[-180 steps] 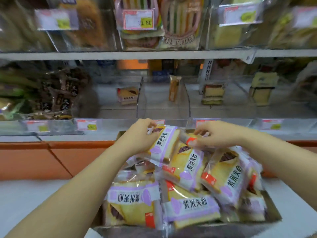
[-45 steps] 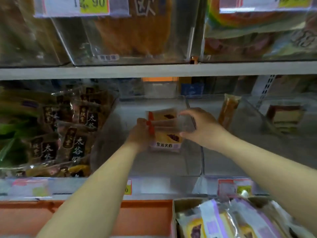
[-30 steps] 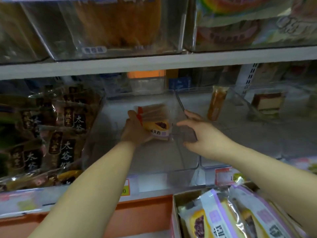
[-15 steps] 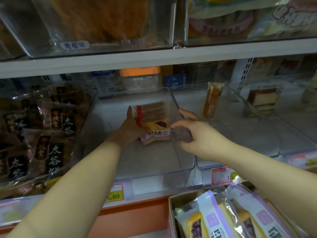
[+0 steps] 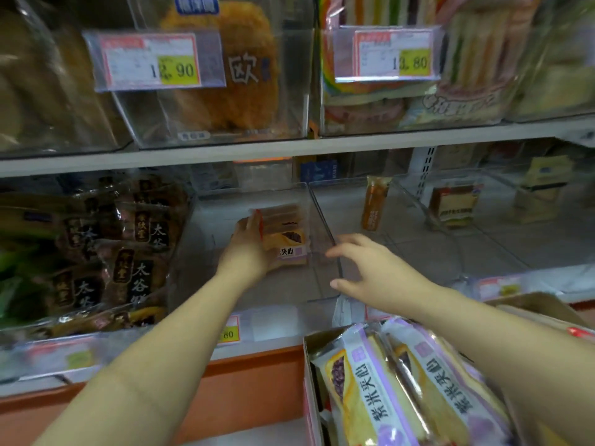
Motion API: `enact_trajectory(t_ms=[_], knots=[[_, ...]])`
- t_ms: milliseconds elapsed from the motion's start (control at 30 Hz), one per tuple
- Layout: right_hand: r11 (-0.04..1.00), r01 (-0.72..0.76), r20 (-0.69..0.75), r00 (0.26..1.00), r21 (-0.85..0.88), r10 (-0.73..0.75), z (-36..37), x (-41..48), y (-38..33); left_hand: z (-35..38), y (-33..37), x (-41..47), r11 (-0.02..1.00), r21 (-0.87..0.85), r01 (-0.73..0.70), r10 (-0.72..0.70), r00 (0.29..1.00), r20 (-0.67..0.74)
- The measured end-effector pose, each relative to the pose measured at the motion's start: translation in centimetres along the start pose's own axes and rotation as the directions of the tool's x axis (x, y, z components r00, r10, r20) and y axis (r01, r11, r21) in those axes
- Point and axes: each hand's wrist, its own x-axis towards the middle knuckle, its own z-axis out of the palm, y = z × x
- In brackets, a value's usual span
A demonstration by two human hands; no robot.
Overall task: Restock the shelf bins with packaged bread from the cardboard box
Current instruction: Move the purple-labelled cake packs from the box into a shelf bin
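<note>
Resting against the left side of the bread stack (image 5: 286, 235) in the clear bin (image 5: 212, 214), left hand (image 5: 246, 252) hides its fingers behind it, grip can't be told; front pack reads "夹心". Just right of the stack, right hand (image 5: 373, 268) hangs open; below it the cardboard box (image 5: 544, 305), cut off by the frame, holds packs (image 5: 383, 384) reading "紫米夹心".

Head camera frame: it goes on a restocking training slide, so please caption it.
Left hand holds bread packs in a clear shelf bin; right hand hovers open nearby.
</note>
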Motion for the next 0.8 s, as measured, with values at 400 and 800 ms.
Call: enact_trajectory(t_ms=[400,800], knots=[[0.961,-0.072,0.103,0.989,-0.266,0.103,-1.8,-10.9,-0.8,0.6,5.1,-14.3,0.931,-0.029,-0.364,0.361,0.907,0.216],[0.947,-0.245,0.231,0.928,-0.208,0.291,-1.6,-11.5,0.6,3.3,5.1,-16.4,0.906,0.204,-0.370,0.253,0.862,0.439]])
